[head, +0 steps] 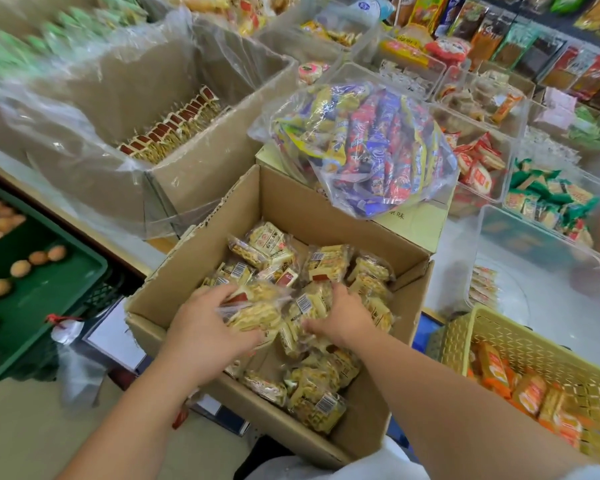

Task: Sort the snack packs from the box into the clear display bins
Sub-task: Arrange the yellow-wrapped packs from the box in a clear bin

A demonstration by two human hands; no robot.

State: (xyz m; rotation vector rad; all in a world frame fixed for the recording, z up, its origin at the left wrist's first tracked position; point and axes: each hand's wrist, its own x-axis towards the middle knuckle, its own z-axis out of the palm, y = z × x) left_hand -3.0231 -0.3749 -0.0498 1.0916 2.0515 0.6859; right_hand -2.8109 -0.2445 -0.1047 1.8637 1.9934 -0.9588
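Snack packs [321,403] lie heaped in the open cardboard box [326,206] at near centre. The left hand [205,327] grips packs from the heap; the right hand [349,315] curls round others. Clear bins [534,265] stand right.

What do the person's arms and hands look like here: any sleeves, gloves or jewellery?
Both forearms are bare as far as the frame shows, with no sleeve reaching them. The left hand and the right hand wear no gloves, and no watch, ring or bracelet shows. A white garment shows at the bottom edge, between the arms.
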